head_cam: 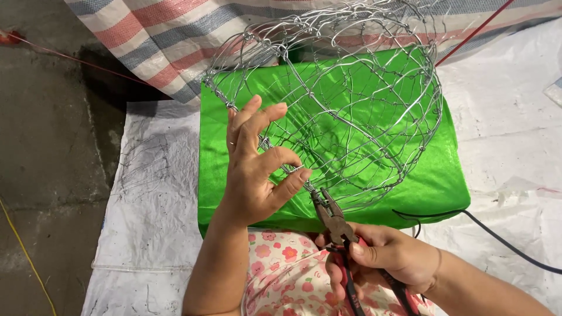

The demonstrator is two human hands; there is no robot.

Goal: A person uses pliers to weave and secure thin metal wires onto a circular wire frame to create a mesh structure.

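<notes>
Left hand steadying wire mesh basket, thumb and forefinger pinching rim wire, other fingers splayed up. Right hand closed round red-handled pliers, jaws biting wire at basket's lower rim, just beside left thumb. Basket resting tilted on green fabric cushion, over white sheet. We are judging risks: pliers slipping off thin wire and nipping thumb; loose wire ends pricking fingers; basket rolling off slick fabric. We are seeing no packages, labels or signs; only striped tarp behind, black cable at right.
</notes>
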